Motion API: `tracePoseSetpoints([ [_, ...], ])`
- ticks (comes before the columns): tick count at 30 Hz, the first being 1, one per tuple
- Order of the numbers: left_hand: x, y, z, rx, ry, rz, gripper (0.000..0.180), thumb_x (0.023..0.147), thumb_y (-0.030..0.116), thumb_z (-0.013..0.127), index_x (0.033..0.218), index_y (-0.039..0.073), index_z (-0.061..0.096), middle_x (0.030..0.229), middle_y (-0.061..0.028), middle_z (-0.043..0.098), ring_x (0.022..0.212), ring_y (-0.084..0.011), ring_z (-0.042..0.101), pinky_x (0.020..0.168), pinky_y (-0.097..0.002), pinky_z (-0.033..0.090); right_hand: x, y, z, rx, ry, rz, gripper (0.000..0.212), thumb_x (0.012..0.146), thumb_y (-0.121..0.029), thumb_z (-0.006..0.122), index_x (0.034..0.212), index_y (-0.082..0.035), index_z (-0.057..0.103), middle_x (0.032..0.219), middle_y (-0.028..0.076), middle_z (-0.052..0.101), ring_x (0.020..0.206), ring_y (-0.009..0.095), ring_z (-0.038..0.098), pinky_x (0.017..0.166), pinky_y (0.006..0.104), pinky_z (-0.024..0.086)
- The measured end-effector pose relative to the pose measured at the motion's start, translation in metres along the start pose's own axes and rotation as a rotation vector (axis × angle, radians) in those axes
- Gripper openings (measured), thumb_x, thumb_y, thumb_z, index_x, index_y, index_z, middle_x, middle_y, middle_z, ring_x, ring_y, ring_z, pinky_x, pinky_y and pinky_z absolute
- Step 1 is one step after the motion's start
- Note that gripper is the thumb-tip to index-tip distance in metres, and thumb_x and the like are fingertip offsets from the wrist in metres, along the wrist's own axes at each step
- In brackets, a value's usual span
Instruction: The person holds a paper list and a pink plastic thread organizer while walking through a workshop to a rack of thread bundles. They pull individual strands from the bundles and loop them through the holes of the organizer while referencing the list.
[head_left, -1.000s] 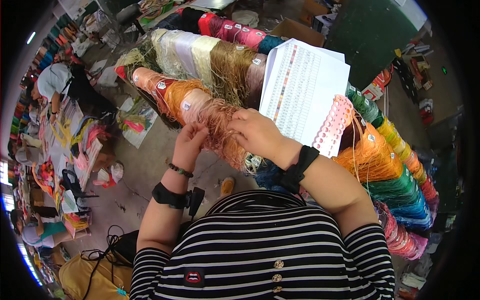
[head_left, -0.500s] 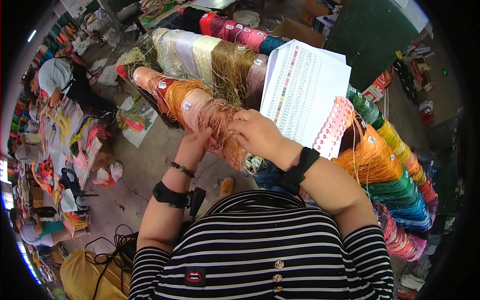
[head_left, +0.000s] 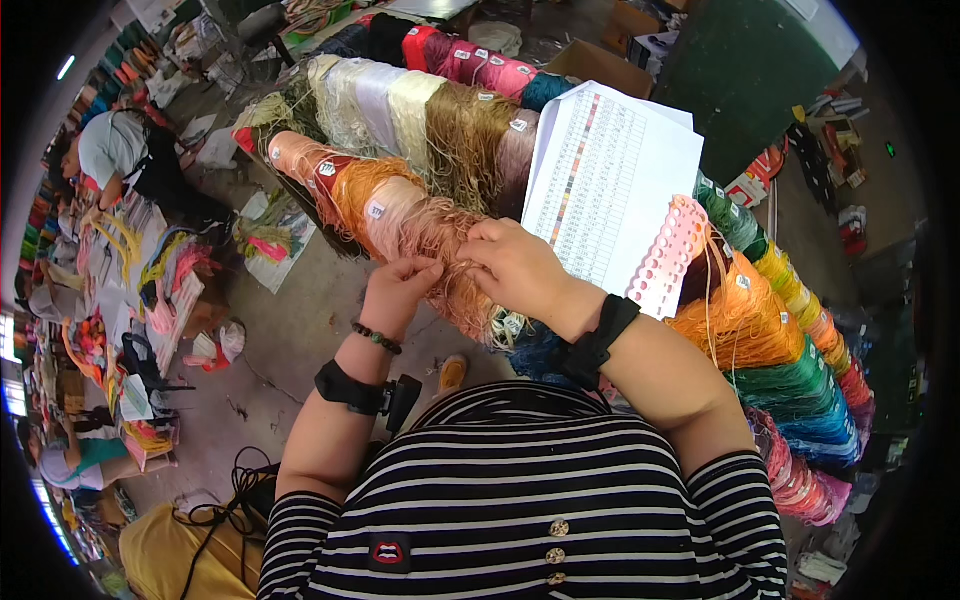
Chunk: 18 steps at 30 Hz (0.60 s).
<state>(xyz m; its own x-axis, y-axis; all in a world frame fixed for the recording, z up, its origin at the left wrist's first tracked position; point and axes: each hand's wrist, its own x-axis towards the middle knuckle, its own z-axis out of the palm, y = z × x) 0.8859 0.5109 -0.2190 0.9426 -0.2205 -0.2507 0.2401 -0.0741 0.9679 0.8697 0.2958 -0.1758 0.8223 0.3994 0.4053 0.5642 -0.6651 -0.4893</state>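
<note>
Dusty pink thread (head_left: 440, 229), in loose tangled skeins, hangs over a long horizontal bar in front of me. My left hand (head_left: 398, 290) is closed in a pinch at its near side, thumb and forefinger together on the strands. On the far side of the same skeins, my right hand (head_left: 522, 262) has its fingers curled down into the thread. The fingertips of both hands come close together, and the exact strands between them are too fine to make out. Orange thread (head_left: 370, 188) with a white tag lies just beyond the pink.
A printed sheet (head_left: 610, 190) with a colour chart and a pink punched card (head_left: 672, 255) rest on the racks at right. Cream and brown skeins (head_left: 450, 130) fill the row behind. Orange skeins (head_left: 740, 305) hang at right. A person (head_left: 120, 160) bends over at far left.
My left hand has shifted slightly right, toward my right hand, and its thumb and forefinger have come together in a pinch. My right hand has stayed nearly still on the thread.
</note>
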Motion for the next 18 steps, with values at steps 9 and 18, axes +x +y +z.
tracePoseSetpoints([
  [9,-0.019,0.034,-0.042,-0.102,-0.1,-0.054,0.014,0.098,0.018,0.056,0.104,0.01,0.064,0.085,0.0039,0.064,0.065,-0.0056,0.052,0.06,-0.0186,0.04,-0.001,0.003,-0.001,0.006,-0.04,0.029,0.025,0.076,-0.008,0.069,0.1,-0.009,0.067,0.101,0.007,0.06,0.098,0.03,0.057,0.082,0.0388,0.05],
  [18,-0.084,0.155,-0.23,-0.323,-0.011,0.148,0.016,0.091,0.008,0.057,0.105,-0.001,0.059,0.08,-0.0008,0.059,0.053,-0.0076,0.052,0.046,-0.0201,0.041,-0.002,0.002,-0.003,0.015,-0.032,0.011,0.023,0.076,-0.01,0.069,0.099,-0.01,0.068,0.101,0.007,0.061,0.097,0.03,0.058,0.081,0.0393,0.05],
])
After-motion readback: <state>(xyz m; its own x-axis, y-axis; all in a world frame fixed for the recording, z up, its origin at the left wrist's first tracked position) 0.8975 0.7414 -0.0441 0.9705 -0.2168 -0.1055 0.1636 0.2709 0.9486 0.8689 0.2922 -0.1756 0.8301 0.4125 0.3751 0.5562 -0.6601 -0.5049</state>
